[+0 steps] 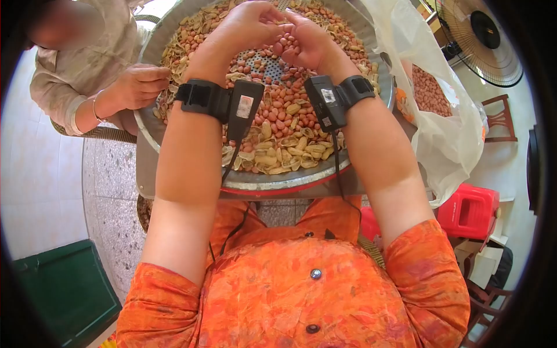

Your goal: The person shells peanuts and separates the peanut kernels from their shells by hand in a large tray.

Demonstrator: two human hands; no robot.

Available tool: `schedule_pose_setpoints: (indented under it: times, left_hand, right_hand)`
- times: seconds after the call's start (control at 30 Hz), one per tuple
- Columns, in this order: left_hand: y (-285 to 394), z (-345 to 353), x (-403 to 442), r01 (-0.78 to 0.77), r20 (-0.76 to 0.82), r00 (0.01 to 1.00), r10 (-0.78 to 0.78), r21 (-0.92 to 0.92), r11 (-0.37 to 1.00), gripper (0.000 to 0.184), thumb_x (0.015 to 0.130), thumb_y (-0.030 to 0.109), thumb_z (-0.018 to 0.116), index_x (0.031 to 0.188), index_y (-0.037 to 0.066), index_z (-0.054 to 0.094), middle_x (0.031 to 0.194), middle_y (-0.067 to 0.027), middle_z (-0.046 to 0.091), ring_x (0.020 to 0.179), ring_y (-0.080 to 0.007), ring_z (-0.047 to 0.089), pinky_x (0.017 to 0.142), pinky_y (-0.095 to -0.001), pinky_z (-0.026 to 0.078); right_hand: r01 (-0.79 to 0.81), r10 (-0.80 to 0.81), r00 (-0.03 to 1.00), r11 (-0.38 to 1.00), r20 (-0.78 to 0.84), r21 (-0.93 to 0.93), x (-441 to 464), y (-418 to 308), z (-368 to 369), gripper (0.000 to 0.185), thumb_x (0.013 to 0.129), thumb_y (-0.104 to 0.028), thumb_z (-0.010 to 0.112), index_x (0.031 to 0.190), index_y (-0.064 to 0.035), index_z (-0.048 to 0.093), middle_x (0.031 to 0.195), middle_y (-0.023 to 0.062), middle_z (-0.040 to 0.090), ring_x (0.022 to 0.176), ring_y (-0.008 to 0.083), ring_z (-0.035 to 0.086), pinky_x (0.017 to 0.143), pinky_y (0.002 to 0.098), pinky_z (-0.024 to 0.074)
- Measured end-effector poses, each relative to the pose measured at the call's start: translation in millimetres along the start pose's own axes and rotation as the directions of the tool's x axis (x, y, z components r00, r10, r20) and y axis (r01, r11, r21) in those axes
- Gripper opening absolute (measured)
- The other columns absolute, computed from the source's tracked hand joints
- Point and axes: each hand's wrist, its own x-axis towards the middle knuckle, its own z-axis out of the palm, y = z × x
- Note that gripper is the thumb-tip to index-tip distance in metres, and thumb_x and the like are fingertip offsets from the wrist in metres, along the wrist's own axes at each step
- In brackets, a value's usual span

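Note:
Over the far half of a large round metal tray (272, 184), my two hands meet at the fingertips. My left hand (252, 26) is closed, its fingers pinched against the right thumb; whatever sits in the pinch is too small to make out. My right hand (313, 43) is curled, with several reddish peanut kernels (288, 47) in its palm. Below lie many loose peanut kernels (281, 113), whole unshelled peanuts (284, 155) and broken shells. A perforated patch of the tray's bottom (271, 69) shows between my wrists.
At the left, another person's hand (142, 86) reaches to the tray's rim. On the right hangs a white plastic bag (447, 133), with more kernels (429, 90) inside. A fan (484, 32) stands behind it, a red plastic container (469, 211) below. Cables run from my wrist straps.

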Motion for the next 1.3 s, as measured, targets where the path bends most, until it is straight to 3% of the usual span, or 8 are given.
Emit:
schedule_pose_setpoints:
  times: [0.1, 0.17, 0.4, 0.47, 0.73, 0.9, 1.03, 1.3]
  left_hand:
    - [-6.2, -1.4, 5.4, -0.161, -0.212, 0.957, 0.198, 0.179, 0.97, 0.019, 0.073, 0.015, 0.061, 0.089, 0.004, 0.059, 0.066, -0.0039, 0.057, 0.052, -0.0081, 0.052, 0.043, -0.0223, 0.042]
    - [-19.4, -13.5, 8.9, -0.032, -0.164, 0.983, 0.077, 0.262, 0.964, 0.021, 0.073, 0.016, 0.062, 0.09, 0.005, 0.059, 0.067, -0.0045, 0.057, 0.053, -0.0088, 0.053, 0.044, -0.0229, 0.043]
    - [-24.1, 14.4, -8.1, 0.224, 0.105, 0.938, -0.331, 0.546, 0.807, 0.024, 0.068, 0.013, 0.059, 0.091, 0.007, 0.058, 0.067, -0.0083, 0.058, 0.053, -0.0153, 0.056, 0.047, -0.0282, 0.046]
    - [-17.6, 21.6, -3.6, 0.214, 0.175, 0.91, -0.377, 0.578, 0.787, 0.019, 0.069, 0.003, 0.051, 0.087, 0.004, 0.058, 0.07, -0.0113, 0.059, 0.055, -0.0177, 0.057, 0.049, -0.0296, 0.047]
    - [-5.5, 11.9, -1.1, 0.375, 0.119, 0.854, -0.506, 0.533, 0.759, 0.018, 0.069, -0.001, 0.048, 0.084, 0.0, 0.057, 0.068, -0.0119, 0.059, 0.051, -0.018, 0.058, 0.047, -0.029, 0.046]
    - [11.8, -10.5, -2.8, 0.31, 0.005, 0.937, -0.349, 0.442, 0.842, 0.015, 0.071, 0.003, 0.051, 0.083, 0.0, 0.058, 0.063, -0.0082, 0.057, 0.05, -0.0144, 0.056, 0.045, -0.0262, 0.045]
    - [7.5, -5.4, -0.5, -0.092, -0.091, 0.987, 0.131, 0.348, 0.933, 0.013, 0.072, 0.007, 0.054, 0.082, 0.0, 0.058, 0.06, -0.0033, 0.052, 0.05, -0.0083, 0.049, 0.047, -0.0237, 0.043]
    - [13.4, -7.7, -2.7, -0.164, -0.337, 0.916, 0.217, 0.18, 0.97, 0.019, 0.069, 0.005, 0.053, 0.087, 0.002, 0.06, 0.067, -0.0099, 0.059, 0.06, -0.0146, 0.056, 0.051, -0.0255, 0.045]
  right_hand:
    - [-0.043, 0.044, 0.999, 0.998, -0.012, 0.041, 2.3, -1.4, 1.1, 0.036, 0.091, -0.033, 0.032, 0.085, -0.0002, 0.046, 0.066, 0.0058, 0.051, 0.045, 0.0064, 0.041, 0.033, 0.0135, 0.0307]
    - [-0.106, 0.006, 0.935, 0.958, 0.356, 0.265, 12.9, -4.2, -18.0, 0.031, 0.091, -0.028, 0.033, 0.085, -0.0007, 0.046, 0.061, 0.0024, 0.046, 0.043, 0.0065, 0.038, 0.033, 0.0144, 0.0298]
    - [-0.002, -0.156, 0.939, 0.888, 0.307, 0.459, 16.5, -9.2, -35.7, 0.028, 0.091, -0.02, 0.029, 0.093, 0.0042, 0.044, 0.076, 0.0096, 0.049, 0.058, 0.0122, 0.049, 0.043, 0.0169, 0.0423]
    - [0.268, -0.313, 0.949, 0.867, 0.042, 0.421, 9.8, -9.4, -26.9, 0.034, 0.091, -0.019, 0.026, 0.104, 0.0101, 0.039, 0.097, 0.0217, 0.05, 0.085, 0.028, 0.055, 0.071, 0.0331, 0.0519]
    - [0.274, -0.363, 0.926, 0.833, 0.101, 0.48, 1.6, -9.8, -19.1, 0.05, 0.092, -0.03, 0.019, 0.116, 0.0121, 0.03, 0.113, 0.0291, 0.04, 0.104, 0.0398, 0.043, 0.092, 0.0512, 0.0365]
    - [0.258, -0.326, 0.943, 0.847, 0.072, 0.465, -1.1, -8.6, -13.3, 0.052, 0.092, -0.034, 0.019, 0.116, 0.011, 0.03, 0.109, 0.0284, 0.042, 0.102, 0.039, 0.045, 0.091, 0.0531, 0.0368]
    - [0.216, -0.272, 0.959, 0.889, 0.085, 0.404, -1.1, -3.2, -7.1, 0.052, 0.091, -0.036, 0.019, 0.113, 0.0099, 0.032, 0.108, 0.0272, 0.044, 0.099, 0.0369, 0.047, 0.09, 0.0536, 0.0374]
    - [0.091, -0.166, 0.966, 0.935, 0.197, 0.342, 2.9, 0.2, -6.3, 0.044, 0.092, -0.032, 0.024, 0.107, 0.008, 0.037, 0.093, 0.0194, 0.051, 0.076, 0.0244, 0.055, 0.063, 0.0332, 0.053]
